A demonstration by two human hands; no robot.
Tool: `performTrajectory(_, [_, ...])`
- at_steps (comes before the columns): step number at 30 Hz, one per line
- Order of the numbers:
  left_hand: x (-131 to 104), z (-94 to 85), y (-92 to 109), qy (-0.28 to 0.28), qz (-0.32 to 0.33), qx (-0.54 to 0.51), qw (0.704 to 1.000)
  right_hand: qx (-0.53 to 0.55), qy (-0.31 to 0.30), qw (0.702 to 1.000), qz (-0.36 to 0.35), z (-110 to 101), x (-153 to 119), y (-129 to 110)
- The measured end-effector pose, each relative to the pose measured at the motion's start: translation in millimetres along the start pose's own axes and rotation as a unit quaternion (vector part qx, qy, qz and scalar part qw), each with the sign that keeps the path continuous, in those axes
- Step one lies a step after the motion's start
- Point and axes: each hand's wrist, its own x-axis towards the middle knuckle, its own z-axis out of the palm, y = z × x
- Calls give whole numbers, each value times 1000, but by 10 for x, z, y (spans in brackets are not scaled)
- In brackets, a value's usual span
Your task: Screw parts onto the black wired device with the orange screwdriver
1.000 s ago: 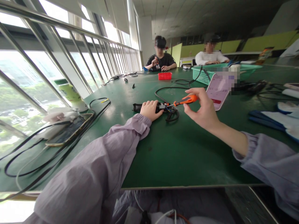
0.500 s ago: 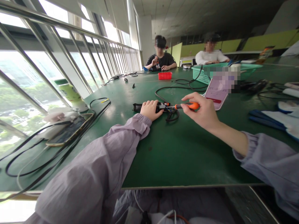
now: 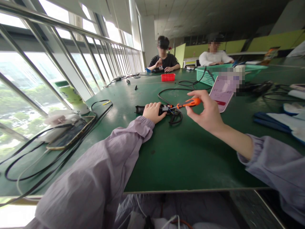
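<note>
My left hand [image 3: 154, 112] is closed over a black cylindrical device [image 3: 141, 109] lying on the green table. Coloured wires and small parts show at the device's right end, and a black cable runs from it. Between the fingertips of my right hand [image 3: 206, 109] is the orange-and-black handle of a screwdriver [image 3: 190, 102]. Its thin metal shaft points left and down to the exposed end of the device; whether the tip touches a screw is too small to tell.
A phone [image 3: 222, 93] leans behind my right hand, by a green basket [image 3: 205, 76]. Farther off are a red tray [image 3: 168, 77] and two people. At left lie another phone [image 3: 71, 133], cables and a green-and-white cup [image 3: 72, 97]; at right, blue-white gloves [image 3: 281, 122].
The screwdriver handle has tilted up, and my right index finger and thumb have shifted on it. My left hand and the device stay in place.
</note>
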Motion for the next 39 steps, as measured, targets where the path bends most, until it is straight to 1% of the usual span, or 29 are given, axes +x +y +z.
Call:
performTrajectory(2, [-3,-6,0,1,-1,-2,1000,1,7,1000,-11,1,2,1])
performTrajectory(6, [-11,-26,11,-1,0,-2,1000,-19,-41,998,38,-3,-4,-18])
performTrajectory(7, [-12,-29,13,-2,0,-1,1000,-17,-45,998,43,-4,-5,-22])
performTrajectory(12, [-8,-22,10,-2,0,3,1000,10,-8,1000,9,-9,-4,-19])
performTrajectory(16, [-6,-9,-1,2,3,-1,1000,-12,-45,998,39,-8,-12,-24])
performTrajectory(17, [-5,-7,-2,2,4,-1,1000,-10,-47,998,42,-6,-14,-24])
performTrajectory(21, [-1,0,-4,5,3,0,1000,29,-4,1000,6,7,-11,-12])
performTrajectory(23, [0,3,-3,7,5,2,1000,22,-11,1000,6,5,-9,-15])
performTrajectory(26, [0,-1,5,5,5,4,1000,-7,-45,998,32,-9,-9,-34])
performTrajectory(27, [0,-6,8,3,4,4,1000,-10,-47,998,33,-14,-10,-39])
performTrajectory(31, [-2,-27,3,0,5,3,1000,-1,-26,1000,-9,-17,-10,-25])
performTrajectory(34, [-6,-38,-26,2,7,-8,1000,-6,-52,998,-26,-7,-13,-12])
performTrajectory(39, [-13,-81,-100,-13,11,-5,1000,-2,-128,992,-14,-7,-7,-41])
